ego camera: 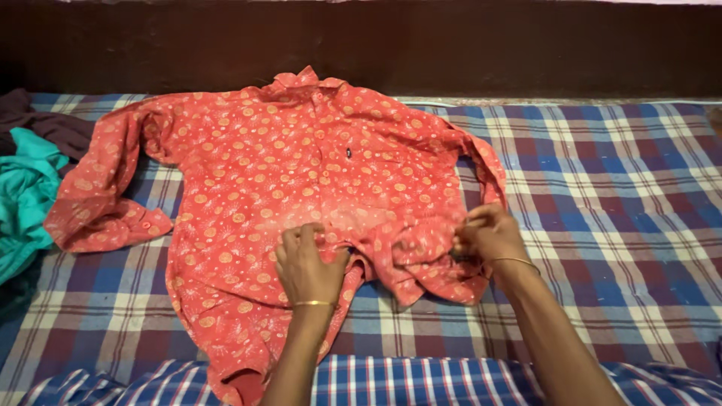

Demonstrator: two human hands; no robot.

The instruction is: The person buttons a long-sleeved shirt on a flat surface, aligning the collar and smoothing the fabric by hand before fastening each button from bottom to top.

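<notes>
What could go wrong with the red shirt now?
The red shirt is bunched where the left hand and right hand pinch its lower front, so creases might get pressed in. Its bottom corner hangs over the near edge of the checked sheet, so a tug could slide it off. One sleeve lies close to the teal cloth and might tangle with it.

This was a home, most likely a bedroom. A bed (617, 195) with a blue, red and white checked sheet filled most of the view, and a red shirt (301, 173) with a small orange pattern lay spread out on it. More clothes (26, 180), teal and dark purple, sat in a heap at the left edge, and a dark wall (451, 45) stood behind the bed.
</notes>
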